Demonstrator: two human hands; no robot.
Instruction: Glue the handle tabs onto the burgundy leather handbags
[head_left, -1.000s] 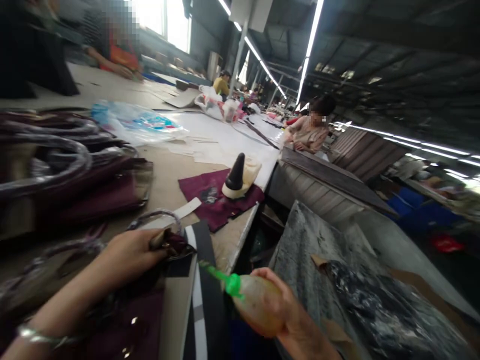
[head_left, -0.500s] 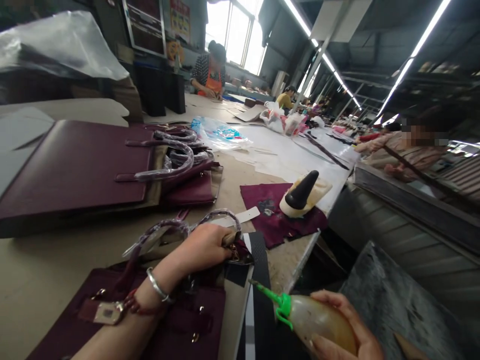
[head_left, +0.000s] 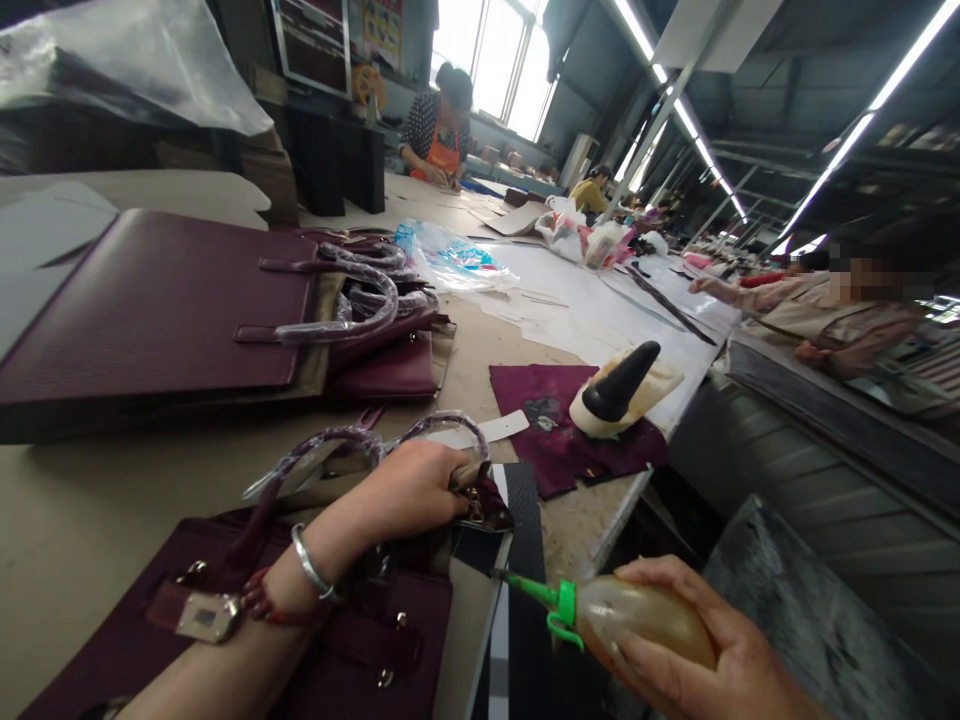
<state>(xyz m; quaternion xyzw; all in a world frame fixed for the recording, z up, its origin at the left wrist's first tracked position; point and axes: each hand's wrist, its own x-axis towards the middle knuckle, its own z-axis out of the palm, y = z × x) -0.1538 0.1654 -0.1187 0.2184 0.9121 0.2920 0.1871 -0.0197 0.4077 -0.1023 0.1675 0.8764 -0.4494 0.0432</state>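
A dark maroon handbag (head_left: 397,625) lies on the table in front of me, its two handles wrapped in clear plastic. My left hand (head_left: 420,487) reaches across it, fingers closed round the edge at the bag's open top, near a small metal clasp. In my right hand (head_left: 720,640) is a squeeze bottle (head_left: 645,620) of amber liquid with a green nozzle. The bottle lies nearly level, its dark tip pointing left, a little short of the bag's corner and apart from it. Fingers hide part of the bottle and of the gripped edge.
More maroon bags (head_left: 180,300) are stacked at the left. A maroon cloth (head_left: 540,430) bears a pale container with a black cone-shaped piece (head_left: 622,385). Clear plastic bags (head_left: 457,255) lie behind. A co-worker (head_left: 832,320) sits at the right; another person (head_left: 439,130) works at the back.
The view has shifted slightly. The bottle has turned a little more level, and its tip is slightly further left. My left hand keeps its grip on the bag.
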